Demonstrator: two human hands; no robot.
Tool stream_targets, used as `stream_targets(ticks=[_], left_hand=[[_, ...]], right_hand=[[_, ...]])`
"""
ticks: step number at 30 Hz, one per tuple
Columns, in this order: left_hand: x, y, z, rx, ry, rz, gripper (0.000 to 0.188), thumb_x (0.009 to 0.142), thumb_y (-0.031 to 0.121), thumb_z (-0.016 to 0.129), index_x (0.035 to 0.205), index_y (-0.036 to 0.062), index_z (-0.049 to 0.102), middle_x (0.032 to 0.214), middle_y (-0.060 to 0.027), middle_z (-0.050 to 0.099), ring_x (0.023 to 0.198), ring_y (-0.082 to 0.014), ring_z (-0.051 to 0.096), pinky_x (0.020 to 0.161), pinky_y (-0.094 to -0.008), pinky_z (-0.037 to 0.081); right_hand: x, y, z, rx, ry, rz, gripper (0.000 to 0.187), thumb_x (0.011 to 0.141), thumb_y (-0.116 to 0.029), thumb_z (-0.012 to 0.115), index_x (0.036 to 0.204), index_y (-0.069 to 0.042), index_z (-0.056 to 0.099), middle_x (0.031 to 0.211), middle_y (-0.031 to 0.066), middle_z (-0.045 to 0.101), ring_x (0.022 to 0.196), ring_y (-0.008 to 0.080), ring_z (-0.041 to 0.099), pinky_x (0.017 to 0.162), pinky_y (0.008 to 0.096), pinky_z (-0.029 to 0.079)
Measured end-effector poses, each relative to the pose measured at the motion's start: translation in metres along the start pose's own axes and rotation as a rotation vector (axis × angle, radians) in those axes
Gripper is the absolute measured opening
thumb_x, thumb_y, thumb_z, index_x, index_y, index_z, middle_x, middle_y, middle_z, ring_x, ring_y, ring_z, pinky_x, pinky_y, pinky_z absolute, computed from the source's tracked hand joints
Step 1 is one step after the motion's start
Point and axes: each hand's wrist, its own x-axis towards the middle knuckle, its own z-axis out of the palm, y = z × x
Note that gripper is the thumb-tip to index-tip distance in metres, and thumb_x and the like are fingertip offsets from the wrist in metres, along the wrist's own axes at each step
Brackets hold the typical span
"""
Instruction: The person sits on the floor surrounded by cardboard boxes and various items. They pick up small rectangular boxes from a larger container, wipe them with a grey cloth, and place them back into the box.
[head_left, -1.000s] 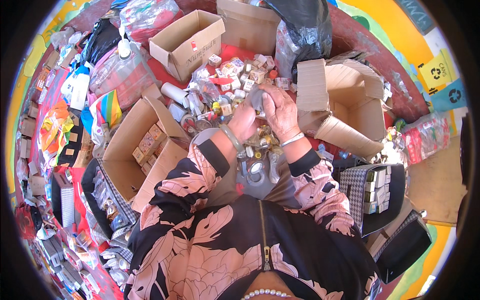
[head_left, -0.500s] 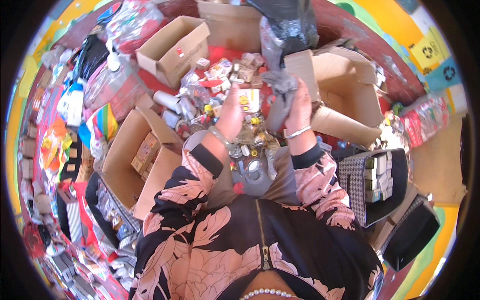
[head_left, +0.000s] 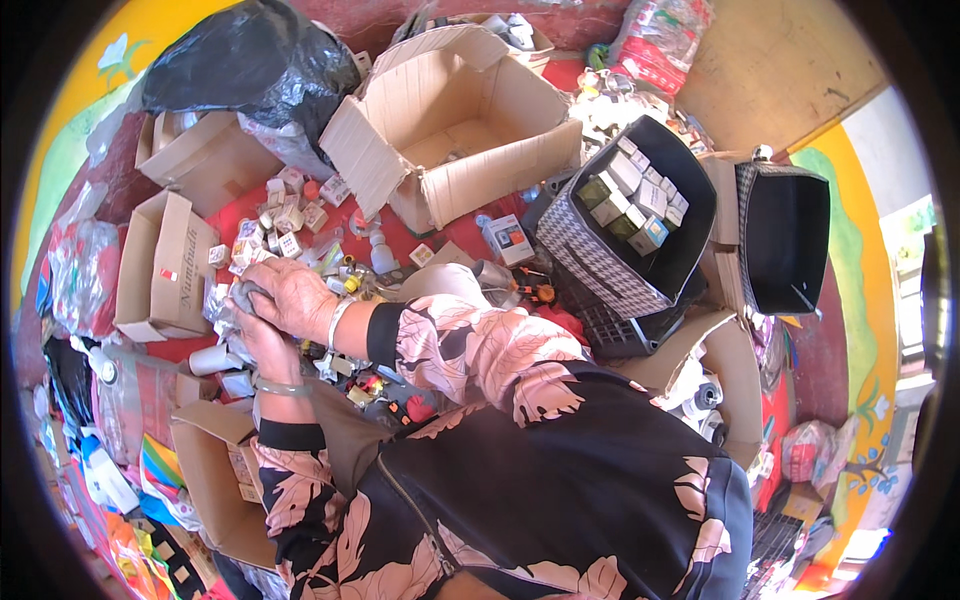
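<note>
My two hands are together in front of me, at the left of the view. My right hand [head_left: 300,298], with a metal bangle at its wrist, lies over the left with its fingers bent round a crumpled grey cloth [head_left: 243,291]. Below it, my left hand [head_left: 268,350] is closed against the cloth; whatever sits in its palm is covered. Just beyond the hands lies a pile of small printed boxes [head_left: 285,218]. Yellow-topped bits and small clear parts [head_left: 350,280] are scattered beside my right wrist.
A large open carton [head_left: 500,185] stands ahead. To its right, a houndstooth fabric bin [head_left: 600,250] holds several small boxes, beside a black-lined bin [head_left: 785,240]. Smaller cartons [head_left: 165,270] and a black plastic bag [head_left: 255,65] stand left. Another carton [head_left: 215,490] is near my left forearm.
My view has turned to the right. The hands, apart before with the grey cloth in the right one, have come together, right over left. The small white-and-yellow box beside my left thumb no longer shows there.
</note>
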Motion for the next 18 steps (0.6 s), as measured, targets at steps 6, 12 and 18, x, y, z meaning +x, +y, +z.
stream_targets(ticks=[6,12,18], left_hand=[[0.014,-0.021,-0.009,0.472,-0.076,0.194,0.061,0.095,0.050,0.030,0.123,-0.0019,0.043,0.121,-0.0133,0.050,0.106,-0.0225,0.051,0.090,-0.0334,0.041],[0.009,-0.004,-0.017,0.125,-0.372,0.262,0.043,0.096,0.041,0.035,0.117,0.0068,0.050,0.106,-0.0066,0.059,0.097,-0.0192,0.056,0.080,-0.0343,0.046],[0.016,-0.001,-0.019,-0.654,-0.557,-0.171,0.053,0.093,0.048,0.038,0.118,0.0040,0.051,0.107,-0.0086,0.061,0.092,-0.0218,0.060,0.078,-0.0353,0.048]], right_hand=[[0.015,0.031,-0.005,0.300,0.197,0.350,0.024,0.083,-0.016,0.049,0.101,-0.002,0.059,0.080,0.0219,0.063,0.076,0.0355,0.062,0.069,0.0379,0.050],[0.024,0.078,-0.041,1.220,0.284,0.962,0.026,0.091,-0.026,0.045,0.100,-0.005,0.058,0.086,0.0102,0.062,0.077,0.0222,0.059,0.073,0.0365,0.050],[0.040,0.028,-0.064,1.340,-0.111,0.731,0.038,0.095,-0.035,0.039,0.113,-0.006,0.056,0.099,0.0080,0.062,0.089,0.0209,0.059,0.082,0.0339,0.049]])
